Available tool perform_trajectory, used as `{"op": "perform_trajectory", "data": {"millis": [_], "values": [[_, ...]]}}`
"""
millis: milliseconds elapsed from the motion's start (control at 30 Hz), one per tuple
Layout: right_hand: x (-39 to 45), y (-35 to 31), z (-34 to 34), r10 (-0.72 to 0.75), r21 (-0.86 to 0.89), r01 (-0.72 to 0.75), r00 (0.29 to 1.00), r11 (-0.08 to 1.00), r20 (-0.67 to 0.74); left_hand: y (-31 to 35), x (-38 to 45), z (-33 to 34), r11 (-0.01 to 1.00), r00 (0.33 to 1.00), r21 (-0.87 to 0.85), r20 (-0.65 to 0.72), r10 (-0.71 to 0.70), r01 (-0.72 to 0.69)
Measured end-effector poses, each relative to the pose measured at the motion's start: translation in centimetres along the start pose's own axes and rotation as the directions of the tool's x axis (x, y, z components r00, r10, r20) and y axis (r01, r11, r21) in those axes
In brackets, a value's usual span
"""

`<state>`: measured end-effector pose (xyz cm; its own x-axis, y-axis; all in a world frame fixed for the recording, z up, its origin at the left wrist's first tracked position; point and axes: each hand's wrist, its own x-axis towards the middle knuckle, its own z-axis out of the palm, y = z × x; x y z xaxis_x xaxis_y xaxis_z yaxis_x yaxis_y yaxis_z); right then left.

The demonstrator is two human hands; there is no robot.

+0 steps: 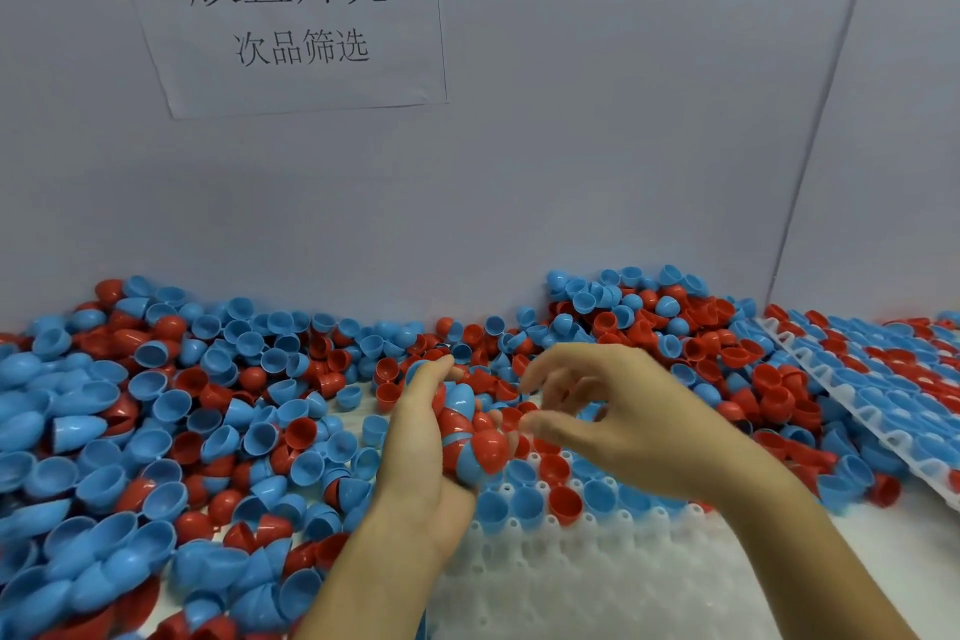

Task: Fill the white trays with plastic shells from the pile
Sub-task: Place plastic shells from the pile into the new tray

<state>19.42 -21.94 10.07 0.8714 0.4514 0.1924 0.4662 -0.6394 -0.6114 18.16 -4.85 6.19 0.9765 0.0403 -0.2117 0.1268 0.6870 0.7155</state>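
Observation:
A big pile of red and blue plastic half-shells (171, 421) covers the table from the left to the back wall. My left hand (415, 452) is curled around a nested stack of red and blue shells (470, 437), held just above the far edge of a white tray (597, 582). Several shells (563, 502) sit in the tray's far row of cups; the nearer cups hold nothing. My right hand (613, 411) hovers to the right of the stack, fingers spread and curved, with nothing in it.
A second white tray (878, 426) lies at the right, tilted on the pile and packed with red and blue shells. A grey wall stands close behind the pile, with a paper sign (291, 10) taped on it.

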Motion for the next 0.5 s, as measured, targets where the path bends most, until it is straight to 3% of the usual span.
{"op": "perform_trajectory", "data": {"millis": [100, 200, 500], "values": [[0.6, -1.2, 2.1, -0.018, -0.017, 0.019, 0.999, 1.000, 0.041, 0.0, -0.1, 0.1, 0.998, 0.999, -0.053, 0.025, 0.033, -0.031], [1.2, -1.2, 2.9, -0.027, -0.030, 0.026, 0.999, 0.999, -0.022, 0.2, -0.2, 0.2, 0.991, 0.997, -0.112, 0.022, 0.073, -0.070], [1.5, -0.4, 2.8, -0.040, 0.158, 0.044, 0.999, 0.986, -0.031, -0.3, -0.2, 0.3, 0.982, 0.997, -0.174, -0.033, 0.065, -0.069]]}}
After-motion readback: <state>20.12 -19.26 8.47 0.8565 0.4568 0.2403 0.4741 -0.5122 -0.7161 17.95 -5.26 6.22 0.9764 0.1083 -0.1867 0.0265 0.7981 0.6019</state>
